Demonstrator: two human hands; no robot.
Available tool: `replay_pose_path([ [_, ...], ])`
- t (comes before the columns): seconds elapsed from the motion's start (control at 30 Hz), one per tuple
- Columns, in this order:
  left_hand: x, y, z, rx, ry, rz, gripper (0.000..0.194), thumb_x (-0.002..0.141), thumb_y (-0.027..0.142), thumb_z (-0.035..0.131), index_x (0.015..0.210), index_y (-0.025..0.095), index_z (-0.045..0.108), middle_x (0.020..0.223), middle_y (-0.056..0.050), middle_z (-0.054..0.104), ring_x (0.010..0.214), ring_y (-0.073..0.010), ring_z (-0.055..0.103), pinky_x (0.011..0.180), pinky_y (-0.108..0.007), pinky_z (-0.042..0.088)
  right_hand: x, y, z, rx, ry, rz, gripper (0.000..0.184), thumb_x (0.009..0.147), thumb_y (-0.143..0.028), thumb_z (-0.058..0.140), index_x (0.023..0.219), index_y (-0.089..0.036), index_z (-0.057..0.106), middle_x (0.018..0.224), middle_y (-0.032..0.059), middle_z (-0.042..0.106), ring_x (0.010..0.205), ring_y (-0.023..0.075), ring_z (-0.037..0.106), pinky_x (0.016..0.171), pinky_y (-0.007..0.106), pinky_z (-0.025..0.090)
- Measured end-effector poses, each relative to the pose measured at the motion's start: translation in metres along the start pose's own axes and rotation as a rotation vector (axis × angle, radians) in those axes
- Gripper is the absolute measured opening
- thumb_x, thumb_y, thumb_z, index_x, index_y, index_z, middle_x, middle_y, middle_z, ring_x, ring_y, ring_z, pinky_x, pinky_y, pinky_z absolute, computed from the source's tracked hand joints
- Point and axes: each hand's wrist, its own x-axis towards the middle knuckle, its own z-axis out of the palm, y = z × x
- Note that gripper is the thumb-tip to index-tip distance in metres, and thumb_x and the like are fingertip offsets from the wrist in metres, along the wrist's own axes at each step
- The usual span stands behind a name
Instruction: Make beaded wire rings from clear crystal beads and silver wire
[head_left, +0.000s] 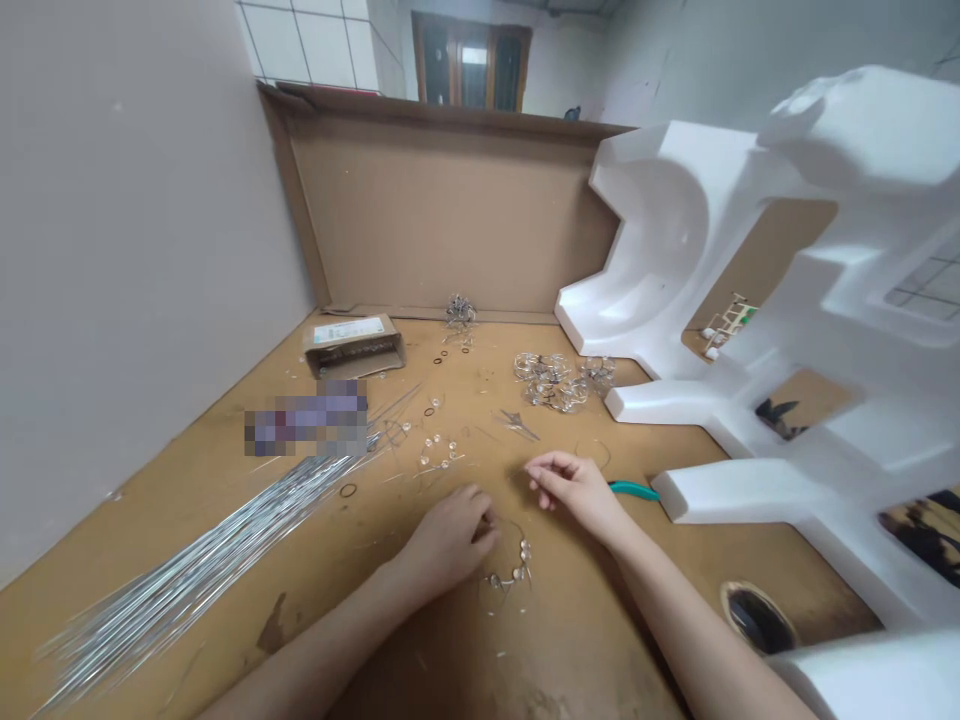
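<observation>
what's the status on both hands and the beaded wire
Left hand at the beaded wire. Right hand apart from its beads. Grips unclear. Teal handle beside right wrist.

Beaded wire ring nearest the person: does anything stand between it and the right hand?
Nothing visible stands between the right hand and the beaded wire ring. The left hand is at the ring's upper left, off that line; whether it touches the wire is unclear. The green handle lies beyond the right wrist.
</observation>
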Motion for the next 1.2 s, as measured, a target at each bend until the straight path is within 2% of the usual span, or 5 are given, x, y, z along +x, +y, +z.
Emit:
replay_pose_path([
  [0.17,0.007,-0.017,-0.002,-0.313,-0.003,-0.133,0.028,0.083,0.038,0.041,0.073,0.017,0.057,0.061,0.002,0.051,0.058,-0.0123,0.046,0.054,-0.022,0.033,-0.009,0.006,0.004,-0.08,-0.027,-0.05,0.03,0.069,-0.044,0.062,0.078,-0.015,0.061,0.064,-0.0006,0.058,0.048,0.0077,0.05,0.051,0.022,0.041],
  [0.43,0.011,-0.019,0.0,-0.569,-0.02,-0.116,0.031,0.082,0.041,0.045,0.073,0.015,0.06,0.069,-0.001,0.06,0.067,-0.0124,0.054,0.065,-0.023,0.041,-0.024,0.0,0.015,-0.464,-0.107,-0.264,0.018,0.078,-0.031,0.053,0.08,-0.018,0.066,0.068,0.0018,0.06,0.057,0.0102,0.049,0.052,0.022,0.038],
  [0.67,0.01,-0.015,0.005,-0.788,-0.089,-0.251,0.033,0.077,0.047,0.052,0.073,0.014,0.057,0.063,0.0,0.061,0.055,-0.0096,0.054,0.053,-0.021,0.042,-0.025,0.003,0.014,-0.504,-0.11,-0.29,0.018,0.08,-0.03,0.051,0.081,-0.018,0.065,0.069,0.0013,0.062,0.056,0.0099,0.05,0.053,0.022,0.04],
  [1.07,0.008,-0.014,0.008,-0.817,-0.088,-0.274,0.031,0.075,0.046,0.055,0.076,0.015,0.055,0.06,-0.001,0.065,0.054,-0.0111,0.058,0.055,-0.023,0.045,-0.028,0.0,0.016,-0.722,-0.156,-0.459,0.021,0.083,-0.025,0.047,0.087,-0.021,0.066,0.079,0.0037,0.065,0.067,0.012,0.056,0.063,0.023,0.041],
  [1.2,0.008,-0.015,0.009,-0.822,-0.083,-0.248,0.03,0.076,0.046,0.053,0.075,0.016,0.054,0.057,0.0,0.064,0.053,-0.0113,0.058,0.053,-0.023,0.045,-0.027,0.001,0.017,-0.775,-0.197,-0.422,0.02,0.083,-0.025,0.047,0.084,-0.021,0.067,0.081,0.0037,0.066,0.07,0.0128,0.056,0.065,0.023,0.04],
])
